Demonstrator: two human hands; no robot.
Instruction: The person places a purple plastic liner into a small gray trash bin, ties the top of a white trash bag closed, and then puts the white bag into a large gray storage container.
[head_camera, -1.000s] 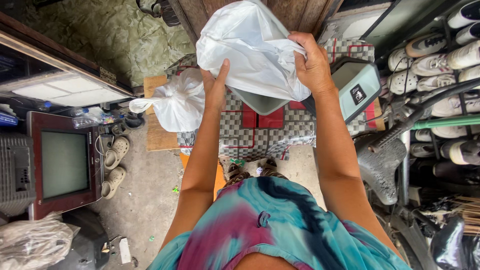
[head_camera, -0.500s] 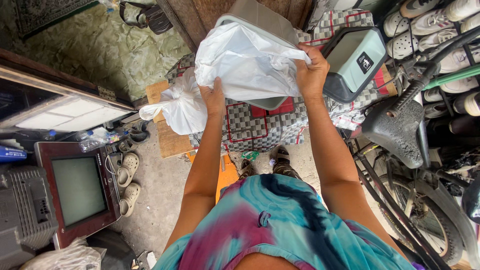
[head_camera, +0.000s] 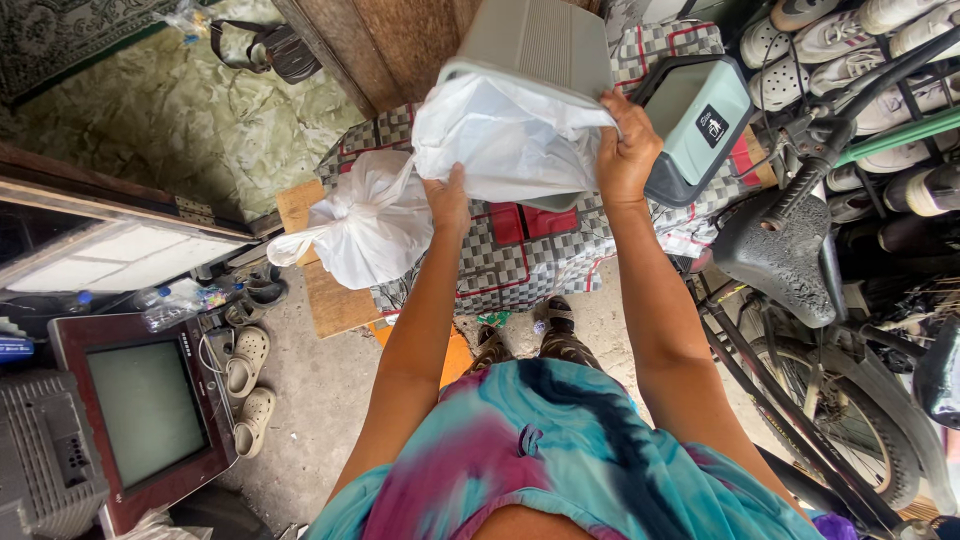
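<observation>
At the far left a grey box (head_camera: 45, 455) stands beside an old TV (head_camera: 150, 415) with a dark red frame, screen up. Just right of it two pale clogs (head_camera: 250, 385) lie on the concrete floor (head_camera: 320, 400). Above them a flat wooden board (head_camera: 325, 290) runs under a tied white bag (head_camera: 365, 230), which sits full and knotted at the edge of a checked cloth (head_camera: 520, 265).

The left hand (head_camera: 450, 200) is raised to the lower left edge of a white liner (head_camera: 505, 140), fingers closed on the plastic. The liner is draped over the mouth of a grey bin (head_camera: 540, 45), which lies tipped on the cloth with its ribbed side up, just in front of a wooden door (head_camera: 390, 40). The right hand (head_camera: 628, 150) grips the liner's right edge at the bin's rim, fingers curled tight round the plastic.

Just right of that hand the bin's grey-green lid (head_camera: 700, 115) rests tilted on the cloth. Further right stands a bicycle, its black saddle (head_camera: 785, 255) near the right forearm, with shoes (head_camera: 850, 40) racked behind it
</observation>
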